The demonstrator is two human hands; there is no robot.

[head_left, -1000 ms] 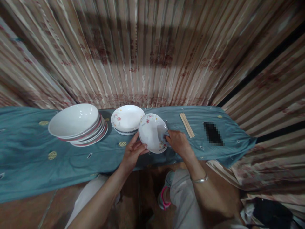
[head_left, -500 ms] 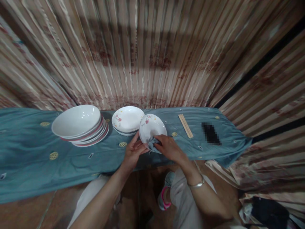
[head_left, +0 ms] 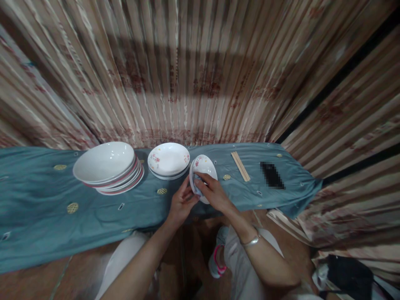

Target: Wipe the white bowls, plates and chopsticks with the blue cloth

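A white plate with a small red floral print (head_left: 206, 166) is held tilted on edge above the front of the cloth-covered table. My left hand (head_left: 183, 199) grips its left lower rim from below and outside. Pressed against the inside of the plate near the left rim is a grey-blue cloth (head_left: 197, 183), bunched under the fingers of my right hand (head_left: 214, 191) and mostly covered by them. Just left of the held plate stands a short stack of matching floral plates (head_left: 168, 159).
Farther left is a taller stack of large white bowls (head_left: 106, 162) with red bands. Right of the plate lie several wooden chopsticks (head_left: 240, 166) and a blurred-out black object (head_left: 272, 175). A teal patterned tablecloth (head_left: 96, 221) covers the table; a pleated curtain (head_left: 156, 83) hangs behind.
The held plate has turned more edge-on to the view. My right hand has moved the cloth from the lower middle of the plate to its left rim.
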